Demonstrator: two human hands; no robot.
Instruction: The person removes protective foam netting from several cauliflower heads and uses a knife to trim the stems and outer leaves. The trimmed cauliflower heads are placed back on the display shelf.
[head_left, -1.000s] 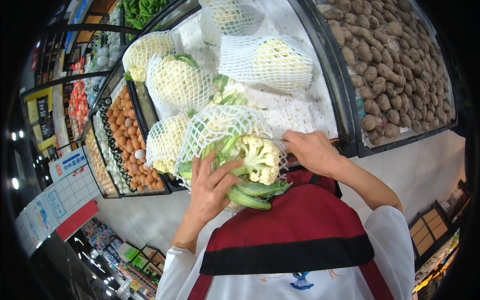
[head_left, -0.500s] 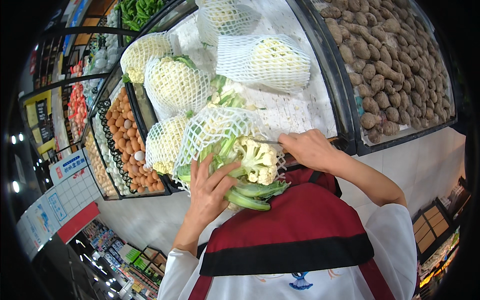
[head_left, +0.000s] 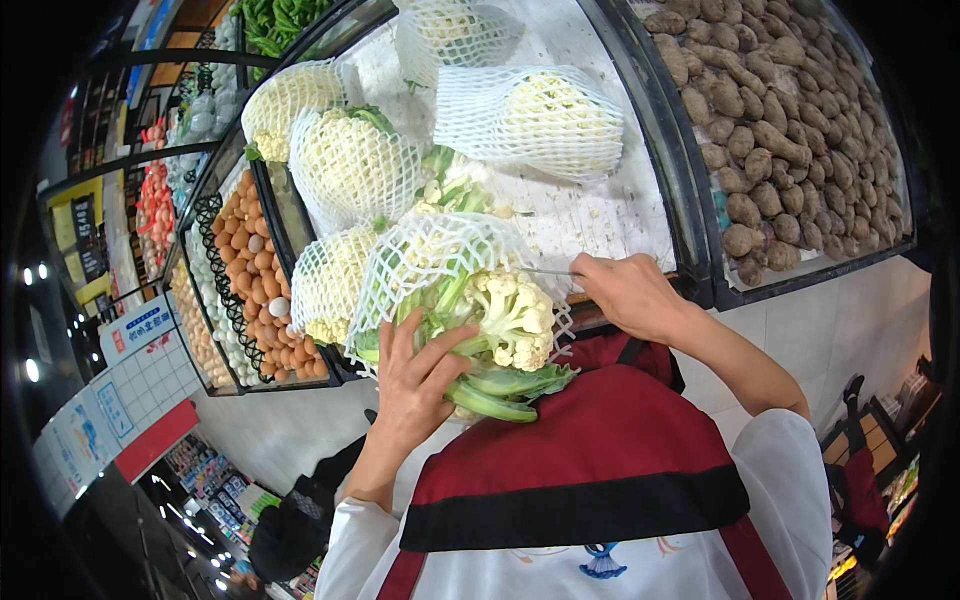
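A cauliflower [head_left: 515, 318] with green leaves lies at the near edge of the bin, tilted so its cut florets face right. White foam netting [head_left: 425, 245] is pushed back over its far side. My left hand [head_left: 412, 385] grips the cauliflower from the left, fingers spread over leaves and stem. In my right hand [head_left: 632, 297] is a thin-bladed knife [head_left: 545, 271]; its blade points left and reaches the top of the florets. My fingers hide the handle. Just beyond are loose leaf and floret scraps [head_left: 455, 190].
Several netted cauliflowers [head_left: 355, 165] sit in the white-bottomed bin [head_left: 610, 225]. Brown root vegetables [head_left: 790, 140] fill the bin to the right; eggs [head_left: 255, 275] are on the left. People stand behind, one in dark clothes [head_left: 300, 520] at lower left, another in red [head_left: 862, 490] at right.
My right hand has drawn slightly to the right with the knife, and more blade shows. My left hand and the cauliflower stay put. Two people have come into view behind.
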